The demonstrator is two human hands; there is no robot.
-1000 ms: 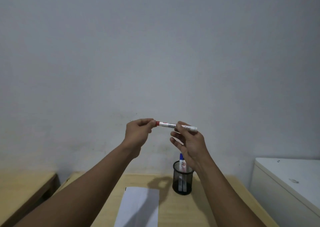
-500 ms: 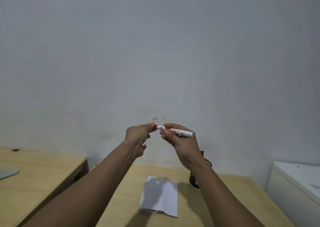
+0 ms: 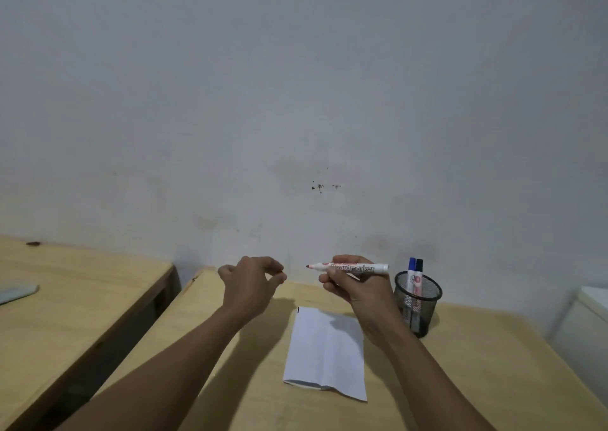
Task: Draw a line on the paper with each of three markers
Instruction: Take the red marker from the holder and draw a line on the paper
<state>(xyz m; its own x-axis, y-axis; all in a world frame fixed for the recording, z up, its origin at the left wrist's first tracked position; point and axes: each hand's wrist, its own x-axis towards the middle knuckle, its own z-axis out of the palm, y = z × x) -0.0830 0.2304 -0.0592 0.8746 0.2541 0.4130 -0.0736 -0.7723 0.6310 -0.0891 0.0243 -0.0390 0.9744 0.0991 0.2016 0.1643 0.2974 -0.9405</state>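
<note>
A black mesh cup stands on the light wooden tabletop, close to the grey wall, which bears a few dark specks. A second wooden table sits left, a white cabinet right.

I see the red marker uncapped, white-barrelled with printed lettering, lying level in the air with its tip pointing left. The paper is a white creased sheet flat on the table, with a short dark mark at its far left corner. A blue marker and a black marker stand capped and upright, touching, just right of the paper.
</note>
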